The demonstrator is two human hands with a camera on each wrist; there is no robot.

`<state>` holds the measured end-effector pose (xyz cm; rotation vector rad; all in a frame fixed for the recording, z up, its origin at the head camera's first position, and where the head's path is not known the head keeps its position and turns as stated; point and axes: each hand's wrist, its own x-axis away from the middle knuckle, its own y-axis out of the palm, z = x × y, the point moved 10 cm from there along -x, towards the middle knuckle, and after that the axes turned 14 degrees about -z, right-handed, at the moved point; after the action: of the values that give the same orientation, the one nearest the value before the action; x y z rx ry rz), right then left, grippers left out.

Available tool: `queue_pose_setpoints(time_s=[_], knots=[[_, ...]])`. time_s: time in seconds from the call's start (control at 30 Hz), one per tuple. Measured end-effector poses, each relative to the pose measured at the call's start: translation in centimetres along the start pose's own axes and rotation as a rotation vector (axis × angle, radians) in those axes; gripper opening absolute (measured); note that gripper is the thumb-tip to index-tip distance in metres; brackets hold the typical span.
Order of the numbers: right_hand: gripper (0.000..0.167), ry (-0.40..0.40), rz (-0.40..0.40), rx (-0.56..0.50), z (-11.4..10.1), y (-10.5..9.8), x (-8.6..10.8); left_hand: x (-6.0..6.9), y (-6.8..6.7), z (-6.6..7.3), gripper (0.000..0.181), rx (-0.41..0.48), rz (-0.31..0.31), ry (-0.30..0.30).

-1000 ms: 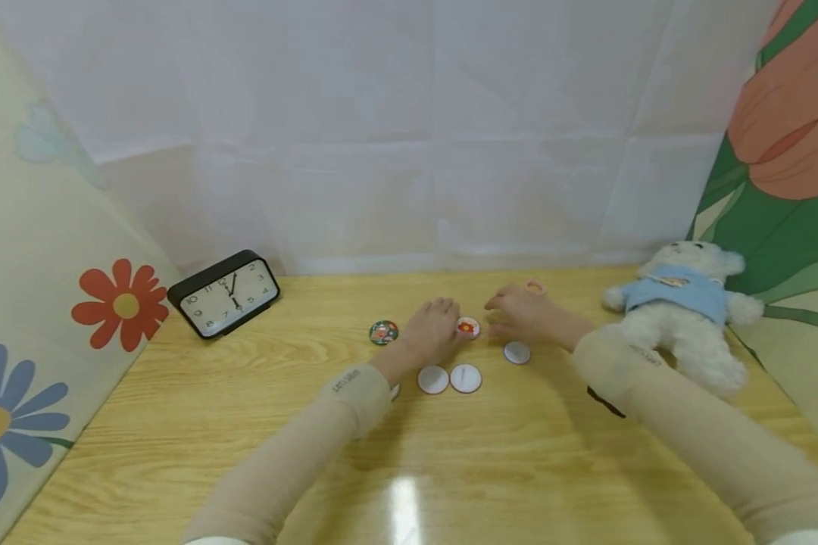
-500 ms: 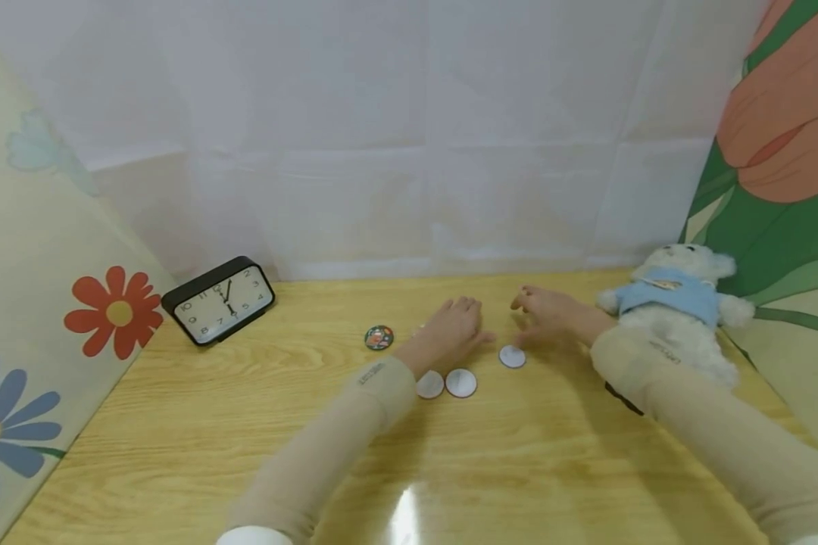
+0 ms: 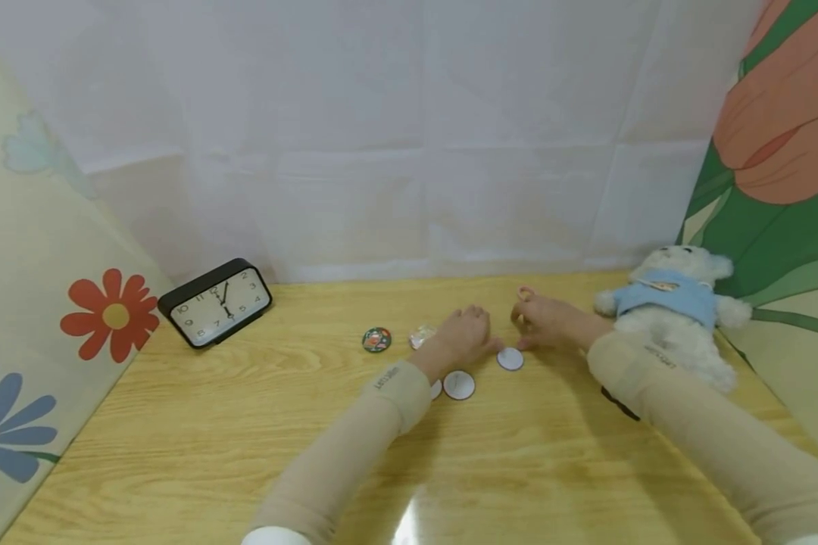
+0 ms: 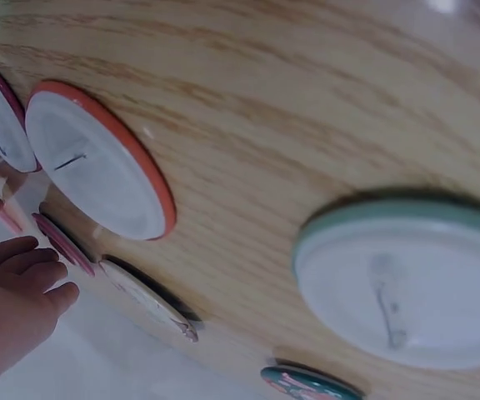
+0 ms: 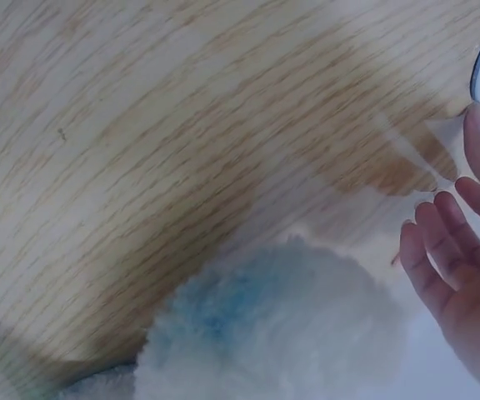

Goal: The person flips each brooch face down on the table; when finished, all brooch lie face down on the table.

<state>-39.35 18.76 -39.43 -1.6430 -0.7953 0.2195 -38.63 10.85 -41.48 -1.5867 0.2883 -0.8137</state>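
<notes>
My left hand point(image 3: 460, 338) is low over the table, fingers loosely bent, among round pin badges. Left of it lie a dark green patterned badge point(image 3: 377, 340) and a pale patterned one point(image 3: 421, 337). Nearer me is a white-backed badge point(image 3: 459, 385); another white back point(image 3: 437, 388) is partly covered by the left wrist. My right hand point(image 3: 552, 322), fingers slightly bent, hovers behind a white-backed badge point(image 3: 510, 359). In the left wrist view, the left hand point(image 4: 15, 308) is beside an orange-rimmed badge point(image 4: 98, 162) showing its pin. No held object shows in the right hand point(image 5: 465, 267).
A black-framed clock point(image 3: 216, 303) stands at the back left. On the right lies a white plush bear in a blue top point(image 3: 671, 296). A small pink ring point(image 3: 526, 291) is just behind the right hand. White cloth point(image 3: 354, 204) hangs behind the table point(image 3: 177, 424).
My left hand has moved right, covering the red-flowered badge seen earlier and uncovering the pale patterned one. My right hand has shifted slightly right. The camera view has shifted a little.
</notes>
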Motion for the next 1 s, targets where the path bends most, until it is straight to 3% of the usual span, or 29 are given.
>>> queue_pose_setpoints(time_s=[0.27, 0.67, 1.0], knots=[[0.040, -0.044, 0.023, 0.050, -0.9, -0.5, -0.7, 0.3, 0.0, 0.1, 0.060, -0.040, 0.032, 0.010], [0.034, -0.121, 0.050, 0.041, -1.7, -0.4, -1.0, 0.2, 0.1, 0.7, 0.045, -0.095, 0.081, 0.027], [0.028, -0.083, 0.062, 0.044, -1.6, -0.4, -1.2, -0.1, 0.4, 1.1, 0.040, -0.100, 0.078, 0.054]])
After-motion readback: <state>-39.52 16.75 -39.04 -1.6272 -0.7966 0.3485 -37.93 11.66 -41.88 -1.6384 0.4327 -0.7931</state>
